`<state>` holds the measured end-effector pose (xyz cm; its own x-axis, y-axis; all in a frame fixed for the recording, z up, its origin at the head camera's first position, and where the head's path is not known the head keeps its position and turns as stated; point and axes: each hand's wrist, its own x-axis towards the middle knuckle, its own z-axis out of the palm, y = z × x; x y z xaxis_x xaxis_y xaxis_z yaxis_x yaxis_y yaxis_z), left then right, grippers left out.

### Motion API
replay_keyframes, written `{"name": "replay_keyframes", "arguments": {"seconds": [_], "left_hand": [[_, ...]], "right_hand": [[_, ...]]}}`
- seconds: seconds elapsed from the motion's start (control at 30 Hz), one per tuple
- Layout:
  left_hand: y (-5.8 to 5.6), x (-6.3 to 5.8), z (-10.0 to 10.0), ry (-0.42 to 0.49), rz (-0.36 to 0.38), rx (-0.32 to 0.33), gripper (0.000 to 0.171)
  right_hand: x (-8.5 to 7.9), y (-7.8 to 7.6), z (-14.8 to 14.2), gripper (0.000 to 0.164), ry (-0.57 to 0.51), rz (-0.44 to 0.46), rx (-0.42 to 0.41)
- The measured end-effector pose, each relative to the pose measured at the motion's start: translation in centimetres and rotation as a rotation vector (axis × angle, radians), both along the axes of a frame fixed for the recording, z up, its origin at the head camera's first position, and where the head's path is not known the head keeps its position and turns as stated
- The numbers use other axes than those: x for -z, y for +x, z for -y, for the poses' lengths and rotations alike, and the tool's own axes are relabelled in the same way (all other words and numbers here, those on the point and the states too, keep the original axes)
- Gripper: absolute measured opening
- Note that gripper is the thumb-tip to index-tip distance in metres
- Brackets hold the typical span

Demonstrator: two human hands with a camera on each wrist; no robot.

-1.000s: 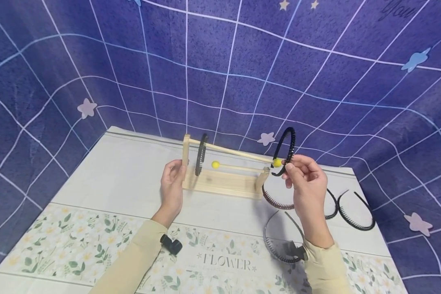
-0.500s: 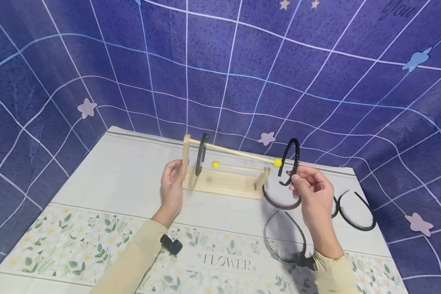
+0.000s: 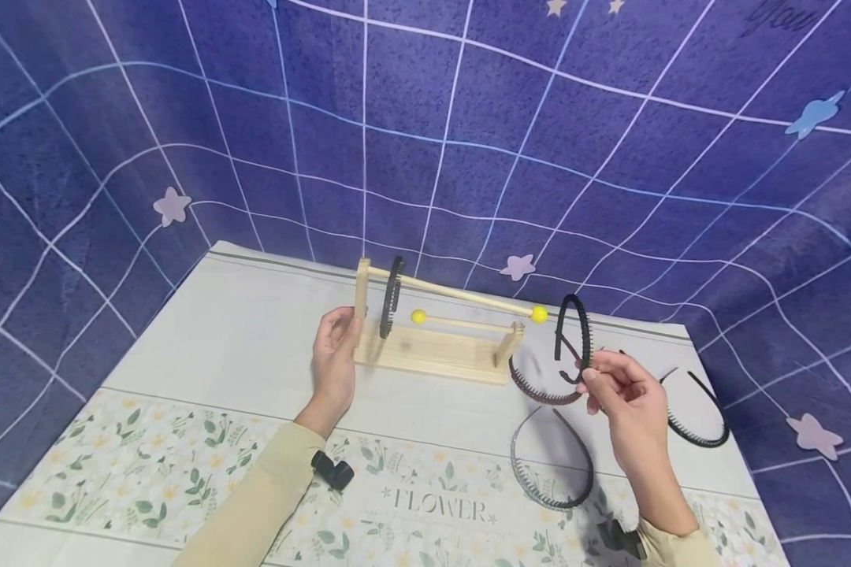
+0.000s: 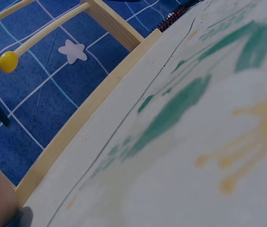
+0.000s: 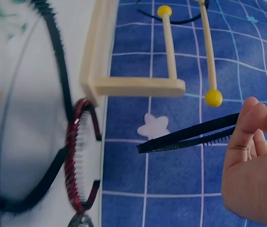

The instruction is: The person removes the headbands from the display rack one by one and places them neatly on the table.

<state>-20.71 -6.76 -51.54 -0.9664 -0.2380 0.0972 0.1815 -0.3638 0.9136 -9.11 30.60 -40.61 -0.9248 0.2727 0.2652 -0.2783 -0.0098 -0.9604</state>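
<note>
My right hand (image 3: 631, 405) pinches a black toothed headband (image 3: 586, 339) between thumb and fingers, right of a wooden rack (image 3: 432, 350). The headband stands upright, apart from the yellow ball (image 3: 539, 314) on the upper rod's end. In the right wrist view the same headband (image 5: 185, 135) reaches left from the fingertips. My left hand (image 3: 336, 358) holds the rack's tall left post (image 3: 362, 295), thumb in front; its other fingers are partly hidden. Another dark headband (image 3: 392, 299) hangs on the upper rod near that post. A lower rod, also yellow-tipped (image 3: 418, 316), points left from the short right post.
A dark red headband (image 3: 539, 391) lies beside the rack's right end. A grey-black headband (image 3: 521, 472) lies nearer me, and a black one (image 3: 702, 439) at the far right. The white flowered cloth (image 3: 241, 378) meets a blue grid curtain (image 3: 312, 157) behind.
My right hand has moved right and nearer me, lowering the black headband away from the upper rod's yellow end. The left hand stays on the rack; the whole view has shifted slightly.
</note>
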Motion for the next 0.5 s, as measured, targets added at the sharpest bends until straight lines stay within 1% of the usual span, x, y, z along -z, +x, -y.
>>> {"name": "replay_keyframes", "arguments": {"seconds": [0.2,0.33,0.5], "left_hand": [[0.0,-0.1,-0.1,-0.004,-0.003,-0.003,0.017],[0.0,-0.1,0.0,-0.016,0.005,0.001,0.017],[0.1,-0.1,0.0,-0.023,0.012,0.01,0.017]], "right_hand": [[0.4,1.2,-1.7,0.019,0.019,0.058,0.046],[0.8,1.6,-2.6,0.02,0.016,0.064,0.057],[1.1,2.3,-3.6,0.023,0.04,0.072,0.08]]}}
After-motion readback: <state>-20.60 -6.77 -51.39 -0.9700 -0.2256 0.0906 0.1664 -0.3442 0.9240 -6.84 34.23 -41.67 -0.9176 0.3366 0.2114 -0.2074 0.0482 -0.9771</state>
